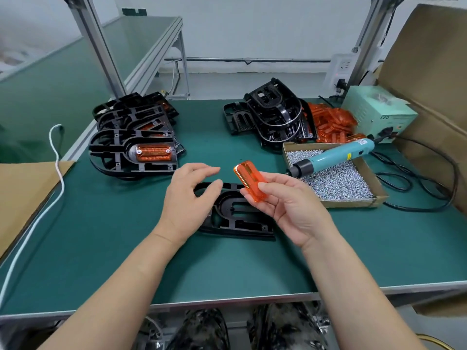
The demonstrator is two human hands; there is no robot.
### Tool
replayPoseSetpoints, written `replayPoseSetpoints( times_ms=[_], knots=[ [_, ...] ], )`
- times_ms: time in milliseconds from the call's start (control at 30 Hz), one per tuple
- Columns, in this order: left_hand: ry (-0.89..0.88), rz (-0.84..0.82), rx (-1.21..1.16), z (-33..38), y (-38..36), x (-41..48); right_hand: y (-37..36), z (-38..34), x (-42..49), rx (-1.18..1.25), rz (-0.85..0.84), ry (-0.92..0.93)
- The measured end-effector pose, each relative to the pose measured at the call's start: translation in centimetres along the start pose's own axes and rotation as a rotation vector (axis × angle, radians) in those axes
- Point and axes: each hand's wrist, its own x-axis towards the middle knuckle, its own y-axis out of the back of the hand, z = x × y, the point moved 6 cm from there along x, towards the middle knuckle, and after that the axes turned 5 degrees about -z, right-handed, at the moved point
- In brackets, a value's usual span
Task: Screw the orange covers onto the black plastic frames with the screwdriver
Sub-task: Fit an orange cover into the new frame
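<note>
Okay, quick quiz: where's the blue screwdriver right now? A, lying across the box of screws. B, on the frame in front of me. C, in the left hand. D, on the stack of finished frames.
A: the screwdriver lies across the box of screws, untouched; the right hand holds an orange cover, and the left hand is empty.

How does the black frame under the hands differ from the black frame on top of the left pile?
The frame under the hands has no orange cover fitted; the top frame of the left pile carries one, with screws at its ends. The first lies alone, flat on the green table; the second rests on other frames. Both are black with a similar shape.
</note>
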Motion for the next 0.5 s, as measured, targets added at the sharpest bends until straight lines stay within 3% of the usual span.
replayPoseSetpoints(
  times_ms=[200, 367, 500],
  knots=[
    [0.114, -0.07, -0.386, 1.2, -1.2, 0.3, -0.6, 0.4, 0.0, -0.036, -0.028, 0.029],
    [0.152, -0.124, -0.499, 1.4, -2.2, 0.2, -0.9, 0.6, -0.2, -0.055, -0.026, 0.068],
    [-0.05, -0.209, -0.416, 3.5, -2.4, 0.0, -0.4, -0.1, -0.8, -0.379, 0.101, 0.132]
  ],
)
